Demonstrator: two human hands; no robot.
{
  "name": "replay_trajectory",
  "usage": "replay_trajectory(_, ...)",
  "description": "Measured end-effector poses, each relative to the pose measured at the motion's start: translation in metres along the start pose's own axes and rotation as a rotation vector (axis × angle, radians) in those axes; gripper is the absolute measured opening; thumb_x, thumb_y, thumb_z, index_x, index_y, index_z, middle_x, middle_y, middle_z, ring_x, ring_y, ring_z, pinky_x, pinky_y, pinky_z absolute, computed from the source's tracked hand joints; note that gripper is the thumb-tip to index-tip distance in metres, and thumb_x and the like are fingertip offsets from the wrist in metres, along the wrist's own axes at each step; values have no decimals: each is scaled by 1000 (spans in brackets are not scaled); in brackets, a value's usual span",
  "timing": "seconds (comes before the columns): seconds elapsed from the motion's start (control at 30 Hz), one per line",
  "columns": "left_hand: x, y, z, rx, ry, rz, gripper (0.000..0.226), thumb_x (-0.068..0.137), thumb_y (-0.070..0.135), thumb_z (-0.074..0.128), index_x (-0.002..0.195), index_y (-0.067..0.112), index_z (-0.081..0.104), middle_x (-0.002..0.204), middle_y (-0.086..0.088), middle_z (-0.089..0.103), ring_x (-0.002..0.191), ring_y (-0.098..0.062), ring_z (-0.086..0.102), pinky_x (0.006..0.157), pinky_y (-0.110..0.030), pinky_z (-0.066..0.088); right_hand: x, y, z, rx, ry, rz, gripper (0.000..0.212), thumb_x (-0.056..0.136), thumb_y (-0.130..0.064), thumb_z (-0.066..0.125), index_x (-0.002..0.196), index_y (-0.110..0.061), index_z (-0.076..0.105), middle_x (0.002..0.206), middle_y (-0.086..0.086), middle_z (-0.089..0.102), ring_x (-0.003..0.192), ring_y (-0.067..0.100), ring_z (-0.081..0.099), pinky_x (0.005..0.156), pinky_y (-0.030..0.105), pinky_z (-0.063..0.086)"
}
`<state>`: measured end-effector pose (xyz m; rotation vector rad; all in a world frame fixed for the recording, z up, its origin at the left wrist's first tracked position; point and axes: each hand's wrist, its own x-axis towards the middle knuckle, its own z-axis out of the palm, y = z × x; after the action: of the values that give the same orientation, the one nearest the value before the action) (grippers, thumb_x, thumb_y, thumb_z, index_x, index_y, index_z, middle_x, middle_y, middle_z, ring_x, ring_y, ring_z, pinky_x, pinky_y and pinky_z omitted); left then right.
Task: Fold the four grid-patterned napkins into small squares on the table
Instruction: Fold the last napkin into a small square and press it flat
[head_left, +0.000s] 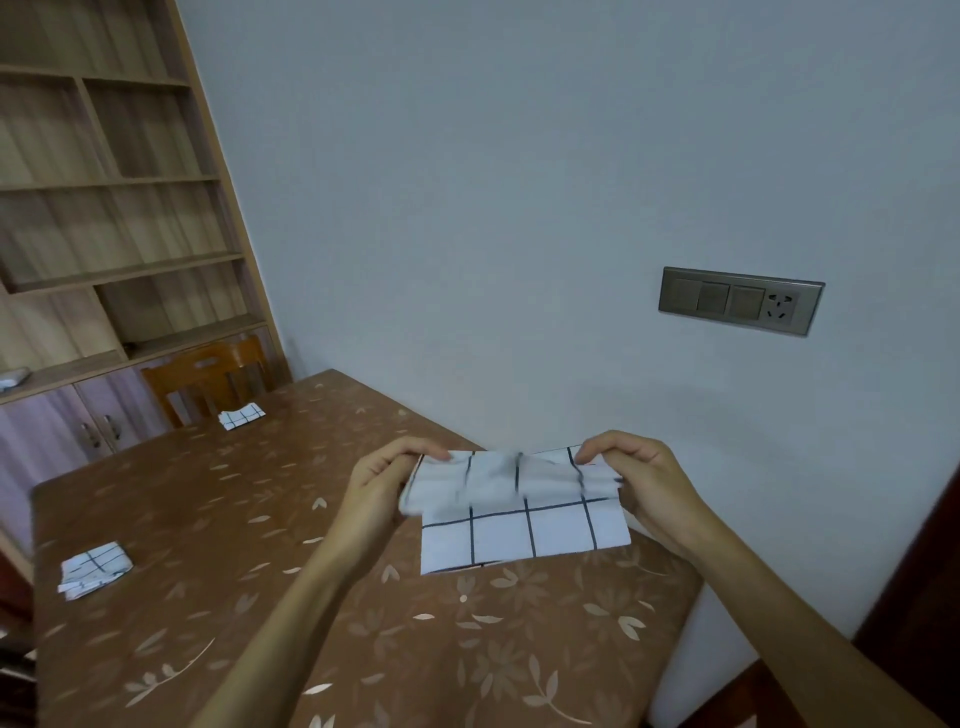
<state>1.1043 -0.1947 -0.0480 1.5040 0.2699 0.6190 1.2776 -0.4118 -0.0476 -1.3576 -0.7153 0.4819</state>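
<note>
A white napkin with a dark grid (524, 530) is held up over the right side of the brown table (249, 519), partly folded, its lower flap hanging down. My left hand (382, 478) pinches its upper left corner and my right hand (636, 475) pinches its upper right corner. A folded grid napkin (93, 569) lies near the table's left edge. Another folded one (240, 415) lies at the far end by the chair.
A wooden chair (208, 376) stands at the table's far end, with a shelf unit and cabinets (104, 234) behind it. The grey wall with a switch and socket panel (740, 300) runs along the table's right side.
</note>
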Motion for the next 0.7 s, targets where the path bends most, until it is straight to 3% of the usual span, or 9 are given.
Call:
replay_trajectory(0.1,2,-8,-3,1,55,-9,38,97,1,43,75,12,72,81,-17,55,71,-27,47,56,-27,43,-1,-1,0,19,19,31,39,96,6,41,71,-8,66,61,-1,61,48,8,52,45,17,40)
replay_trajectory(0.23,-1,-10,-2,38,45,23,20,98,9,59,91,7,79,67,-13,55,66,-19,54,65,-30,53,0,-4,-1,93,34,92,36,96,-8,44,75,-13,72,84,7,68,72,20,62,60,29,47)
replay_trajectory(0.3,-2,-10,2,74,84,73,9,90,4,71,94,8,78,74,-27,64,72,-23,64,65,-30,56,1,-3,0,123,28,139,28,98,-29,50,93,-14,74,95,8,74,83,23,70,71,36,55)
replay_trajectory(0.37,-3,-11,6,96,112,133,13,87,2,75,96,11,78,83,-43,59,75,-31,62,66,-32,57,1,0,1,108,43,157,37,87,-48,65,115,-23,71,111,6,75,100,23,72,89,44,57)
replay_trajectory(0.43,-3,-12,9,119,117,168,24,87,2,75,106,17,75,80,-45,53,74,-32,59,69,-35,59,1,3,1,-3,45,146,51,80,-37,79,127,-29,61,114,3,75,101,20,73,91,45,58)
replay_trajectory(0.5,-5,-13,11,149,78,127,45,86,2,76,124,24,65,78,-37,57,72,-33,62,71,-36,62,1,1,3,-99,31,114,59,82,-17,80,134,-30,54,112,4,75,98,21,74,87,46,60)
replay_trajectory(0.57,-7,-10,11,200,12,35,55,84,7,80,130,27,59,89,-18,72,79,-30,72,74,-40,64,1,-3,2,-150,-2,80,64,84,-10,78,138,-29,50,111,3,76,99,20,74,87,46,60)
replay_trajectory(0.63,-5,-7,9,344,-48,-14,44,82,20,82,122,30,66,104,-1,75,91,-17,73,77,-35,63,1,-10,0,-224,-69,44,64,85,-12,77,139,-31,48,109,0,77,100,19,74,90,43,59)
replay_trajectory(0.7,-2,-3,8,438,-121,-32,29,84,31,80,112,29,73,107,7,75,93,-12,72,79,-32,60,1,-18,2,-313,-167,20,62,85,-16,77,137,-35,49,107,0,77,98,19,74,89,43,59)
